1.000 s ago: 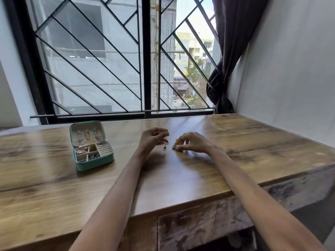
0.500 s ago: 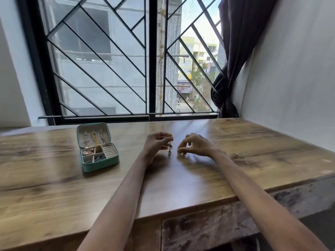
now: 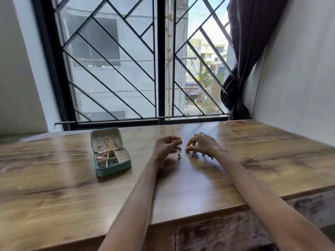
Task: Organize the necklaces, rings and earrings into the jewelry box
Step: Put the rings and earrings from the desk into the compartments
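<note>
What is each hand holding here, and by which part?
The left hand pinches a dangling earring by its top end. The right hand pinches something small above the jewelry on the table; what, cannot be told.

Brown wood-grain surface (image 3: 181, 187): smooth, semi-glossy, reflecting window light; its front edge below looks worn and rough. Small teal jewelry box (image 3: 116, 169): matt, leather-like shell, pale soft-looking lining. Silver drop earring (image 3: 179, 153), held by the left hand (image 3: 165, 146): shiny metal. Silver pieces (image 3: 193, 154) under the right hand (image 3: 203, 144): metallic, glinting. Dark curtain (image 3: 250, 51): matt cloth. Black window grille (image 3: 159, 60): painted metal.
</note>
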A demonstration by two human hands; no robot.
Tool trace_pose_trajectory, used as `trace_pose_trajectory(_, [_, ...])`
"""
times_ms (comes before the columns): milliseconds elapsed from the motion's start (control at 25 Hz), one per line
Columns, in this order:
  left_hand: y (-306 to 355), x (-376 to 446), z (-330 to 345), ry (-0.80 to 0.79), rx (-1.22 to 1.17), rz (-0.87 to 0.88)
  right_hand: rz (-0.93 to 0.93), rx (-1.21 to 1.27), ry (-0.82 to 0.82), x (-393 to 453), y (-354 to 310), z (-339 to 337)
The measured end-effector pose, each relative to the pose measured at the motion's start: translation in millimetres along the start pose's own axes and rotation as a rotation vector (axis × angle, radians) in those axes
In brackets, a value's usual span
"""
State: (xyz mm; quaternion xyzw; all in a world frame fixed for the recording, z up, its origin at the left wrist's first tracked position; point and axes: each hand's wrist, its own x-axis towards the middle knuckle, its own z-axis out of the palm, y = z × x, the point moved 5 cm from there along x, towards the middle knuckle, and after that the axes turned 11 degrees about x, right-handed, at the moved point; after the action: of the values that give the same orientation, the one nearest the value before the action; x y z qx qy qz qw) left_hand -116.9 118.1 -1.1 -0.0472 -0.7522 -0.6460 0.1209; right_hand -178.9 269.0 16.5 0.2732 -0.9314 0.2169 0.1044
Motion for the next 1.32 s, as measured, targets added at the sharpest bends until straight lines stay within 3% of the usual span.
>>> trace_pose_trajectory(120, [0,0,0,0.006,0.004,0.008,-0.03,0.108,0.036,-6,4,-9])
trace_pose_trajectory(360, [0,1,-8,0.108,-0.021,0.011,0.015,0.314,-0.166,-26,2,-5])
trace_pose_trajectory(640, [-1,5,-13,0.125,-0.062,0.017,-0.027,0.384,-0.108,-24,1,-6])
trace_pose_trajectory(800, [-2,8,-20,0.15,-0.125,0.036,-0.105,0.828,0.061,-16,-23,-20])
trace_pose_trajectory(960, [0,11,-26,0.149,-0.184,0.073,-0.144,1.351,-0.045,4,-55,-13])
trace_pose_trajectory(1040, [0,12,-31,0.158,-0.212,0.082,-0.101,1.559,-0.054,14,-65,-3])
trace_pose_trajectory(1160, [-3,14,-38,0.197,-0.24,0.063,0.06,1.78,0.056,24,-62,17])
trace_pose_trajectory(1320, [-7,17,-35,0.17,-0.233,0.043,0.325,1.801,0.165,24,-47,37])
